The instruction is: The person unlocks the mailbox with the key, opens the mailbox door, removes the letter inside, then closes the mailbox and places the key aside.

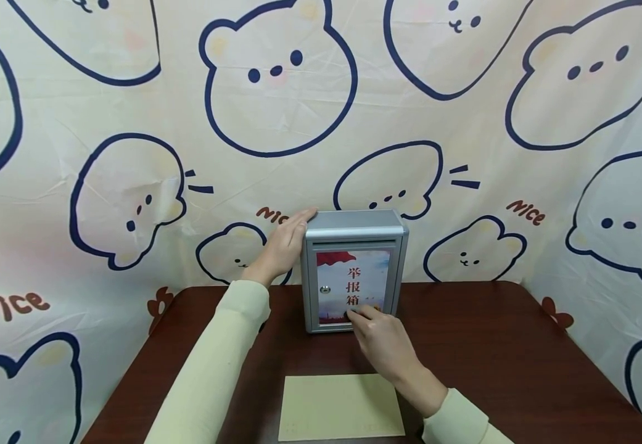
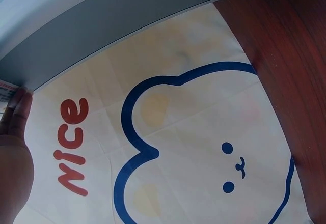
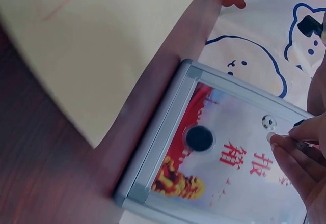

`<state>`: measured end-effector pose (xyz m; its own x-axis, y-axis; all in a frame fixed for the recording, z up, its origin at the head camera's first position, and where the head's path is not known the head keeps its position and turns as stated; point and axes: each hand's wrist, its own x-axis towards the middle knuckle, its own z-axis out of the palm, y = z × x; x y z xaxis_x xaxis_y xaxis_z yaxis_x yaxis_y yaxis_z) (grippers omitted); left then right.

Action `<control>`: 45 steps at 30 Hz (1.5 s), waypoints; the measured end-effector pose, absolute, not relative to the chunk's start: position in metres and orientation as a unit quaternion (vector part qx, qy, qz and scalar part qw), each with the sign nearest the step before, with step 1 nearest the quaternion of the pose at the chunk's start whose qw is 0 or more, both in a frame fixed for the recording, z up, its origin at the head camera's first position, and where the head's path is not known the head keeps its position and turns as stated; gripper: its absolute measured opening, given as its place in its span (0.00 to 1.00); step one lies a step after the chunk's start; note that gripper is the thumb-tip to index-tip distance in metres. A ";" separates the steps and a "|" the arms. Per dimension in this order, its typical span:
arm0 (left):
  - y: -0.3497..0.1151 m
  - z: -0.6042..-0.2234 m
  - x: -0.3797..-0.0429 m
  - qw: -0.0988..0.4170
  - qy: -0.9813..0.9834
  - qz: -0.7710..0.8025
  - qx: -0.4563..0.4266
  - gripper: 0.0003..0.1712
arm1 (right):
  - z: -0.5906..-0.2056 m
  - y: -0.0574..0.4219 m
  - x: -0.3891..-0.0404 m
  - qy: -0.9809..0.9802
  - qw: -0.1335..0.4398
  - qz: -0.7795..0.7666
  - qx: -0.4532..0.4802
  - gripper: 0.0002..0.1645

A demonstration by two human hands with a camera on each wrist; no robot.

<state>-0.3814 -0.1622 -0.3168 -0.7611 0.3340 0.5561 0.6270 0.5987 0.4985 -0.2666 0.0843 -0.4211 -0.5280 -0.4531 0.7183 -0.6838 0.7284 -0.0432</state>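
Note:
A grey metal report box stands upright on the table, its printed front panel bearing red characters and a round lock on the left. My left hand rests against the box's upper left edge with fingers extended; the left wrist view shows its fingers at the grey wall. In front of the panel, low down, my right hand pinches a small key-like metal piece with a black part. Its fingers mostly hide that piece. In the right wrist view, the fingertips overlap the panel beside the lock.
A pale yellow envelope-like sheet lies flat on the dark brown table, in front of the box and partly under the right forearm in view. Behind the table hangs a cream cloth printed with bears.

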 end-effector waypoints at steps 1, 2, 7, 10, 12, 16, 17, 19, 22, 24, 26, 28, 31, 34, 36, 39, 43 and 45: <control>-0.162 -0.317 -0.381 0.208 -0.870 -0.352 -0.276 0.32 | -0.421 0.087 -0.266 -0.862 0.351 0.160 0.329 0.16; -0.162 -0.316 -0.381 0.207 -0.870 -0.353 -0.276 0.32 | -0.422 0.091 -0.265 -0.865 0.347 0.157 0.327 0.16; -0.162 -0.316 -0.380 0.203 -0.869 -0.357 -0.276 0.32 | -0.424 0.109 -0.260 -0.884 0.313 0.158 0.311 0.14; -0.161 -0.317 -0.380 0.201 -0.868 -0.360 -0.276 0.32 | -0.427 0.122 -0.257 -0.898 0.280 0.155 0.302 0.12; -0.161 -0.318 -0.381 0.201 -0.868 -0.360 -0.276 0.32 | -0.430 0.131 -0.256 -0.910 0.247 0.149 0.299 0.10; -0.162 -0.318 -0.381 0.202 -0.868 -0.359 -0.277 0.32 | -0.436 0.150 -0.252 -0.929 0.174 0.135 0.299 0.06; -0.162 -0.318 -0.381 0.201 -0.868 -0.359 -0.277 0.32 | -0.438 0.154 -0.250 -0.932 0.156 0.132 0.298 0.06; -0.162 -0.318 -0.381 0.201 -0.869 -0.358 -0.277 0.32 | -0.441 0.162 -0.247 -0.939 0.126 0.127 0.295 0.07; -0.162 -0.317 -0.380 0.202 -0.870 -0.356 -0.276 0.32 | -0.445 0.172 -0.243 -0.945 0.089 0.119 0.292 0.06; -0.162 -0.317 -0.380 0.204 -0.870 -0.355 -0.276 0.32 | -0.447 0.177 -0.242 -0.946 0.071 0.118 0.294 0.06; -0.162 -0.316 -0.379 0.205 -0.870 -0.353 -0.277 0.31 | -0.449 0.181 -0.240 -0.945 0.058 0.116 0.299 0.06; -0.162 -0.316 -0.379 0.206 -0.870 -0.352 -0.277 0.31 | -0.452 0.184 -0.239 -0.944 0.046 0.115 0.305 0.07; -0.162 -0.316 -0.378 0.202 -0.872 -0.352 -0.274 0.32 | -0.456 0.188 -0.237 -0.945 0.025 0.114 0.305 0.08; -0.162 -0.317 -0.379 0.198 -0.874 -0.350 -0.272 0.32 | -0.461 0.191 -0.235 -0.945 0.009 0.119 0.306 0.08; -0.161 -0.317 -0.379 0.199 -0.874 -0.349 -0.274 0.32 | -0.464 0.192 -0.234 -0.943 0.007 0.121 0.310 0.09; -0.161 -0.317 -0.380 0.202 -0.873 -0.347 -0.277 0.32 | -0.466 0.194 -0.232 -0.940 0.013 0.119 0.319 0.11; -0.161 -0.317 -0.380 0.205 -0.872 -0.349 -0.274 0.31 | -0.467 0.196 -0.230 -0.937 0.018 0.117 0.330 0.13; -0.161 -0.316 -0.379 0.204 -0.873 -0.350 -0.271 0.31 | -0.467 0.198 -0.230 -0.935 0.011 0.119 0.334 0.13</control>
